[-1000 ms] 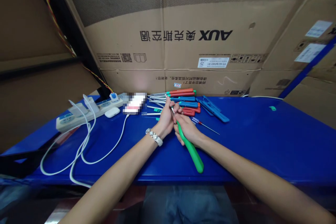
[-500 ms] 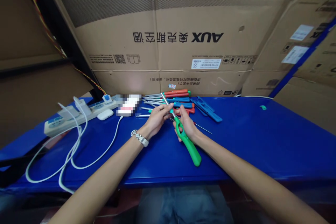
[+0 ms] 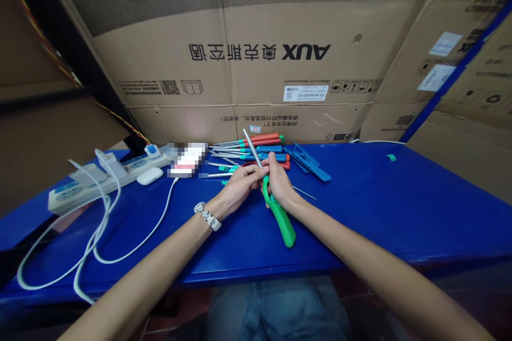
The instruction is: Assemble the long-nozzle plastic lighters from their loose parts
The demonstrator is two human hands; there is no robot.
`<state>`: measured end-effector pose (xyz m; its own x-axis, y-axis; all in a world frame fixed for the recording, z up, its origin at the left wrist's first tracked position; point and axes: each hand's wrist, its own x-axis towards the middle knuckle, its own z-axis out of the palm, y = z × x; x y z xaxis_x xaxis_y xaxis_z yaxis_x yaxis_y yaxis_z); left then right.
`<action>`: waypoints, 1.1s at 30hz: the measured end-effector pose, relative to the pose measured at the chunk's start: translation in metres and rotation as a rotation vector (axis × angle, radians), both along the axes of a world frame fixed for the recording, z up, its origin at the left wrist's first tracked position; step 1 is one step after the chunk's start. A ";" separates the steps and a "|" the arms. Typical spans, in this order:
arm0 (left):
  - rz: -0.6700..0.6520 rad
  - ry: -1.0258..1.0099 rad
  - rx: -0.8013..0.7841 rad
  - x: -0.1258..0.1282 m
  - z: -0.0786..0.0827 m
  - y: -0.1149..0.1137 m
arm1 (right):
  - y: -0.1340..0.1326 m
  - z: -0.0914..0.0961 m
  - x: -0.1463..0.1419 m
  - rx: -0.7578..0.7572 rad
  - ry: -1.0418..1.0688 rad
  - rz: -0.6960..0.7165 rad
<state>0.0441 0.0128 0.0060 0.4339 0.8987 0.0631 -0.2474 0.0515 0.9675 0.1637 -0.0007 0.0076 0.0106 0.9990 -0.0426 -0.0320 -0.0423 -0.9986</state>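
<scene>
My right hand (image 3: 279, 184) is wrapped round the upper part of a green-handled screwdriver (image 3: 280, 217); its handle end slants toward me and its steel shaft points up and away. My left hand (image 3: 239, 184), with a watch on the wrist, pinches the shaft just above the handle. Both hands hover over the blue table (image 3: 380, 208), in front of a pile of screwdrivers (image 3: 256, 148) with red, blue and teal handles. A thin small screwdriver (image 3: 304, 192) lies just right of my right hand.
A white power strip (image 3: 100, 178) with plugged chargers and looping white cables (image 3: 92, 245) sits at the left, beside a white earbud case (image 3: 149, 175) and a blurred phone (image 3: 186, 160). Blue plastic tools (image 3: 308, 161) lie right of the pile. Cardboard boxes (image 3: 256, 53) wall the back.
The shaft has risen to stand higher above my fingers, and my left hand has shifted from clasping near the handle to pinching the shaft. The view has drifted right.
</scene>
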 end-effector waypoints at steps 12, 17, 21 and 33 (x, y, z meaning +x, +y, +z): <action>0.062 -0.005 0.141 -0.017 0.014 0.012 | 0.007 0.013 0.016 -0.045 0.295 0.201; 0.186 -0.096 0.115 -0.031 0.020 0.020 | -0.007 0.007 0.027 -0.072 0.067 0.408; 0.183 -0.110 0.127 -0.035 0.024 0.021 | -0.016 0.010 0.023 -0.020 -0.006 0.419; 1.189 0.223 0.679 -0.065 0.032 -0.014 | -0.033 0.008 0.045 0.352 -0.663 0.238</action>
<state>-0.0206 -0.0012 0.0377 -0.5038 0.5534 0.6633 0.3507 -0.5707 0.7425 0.2091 -0.0335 0.0153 -0.2931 0.9312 0.2168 0.5451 0.3490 -0.7623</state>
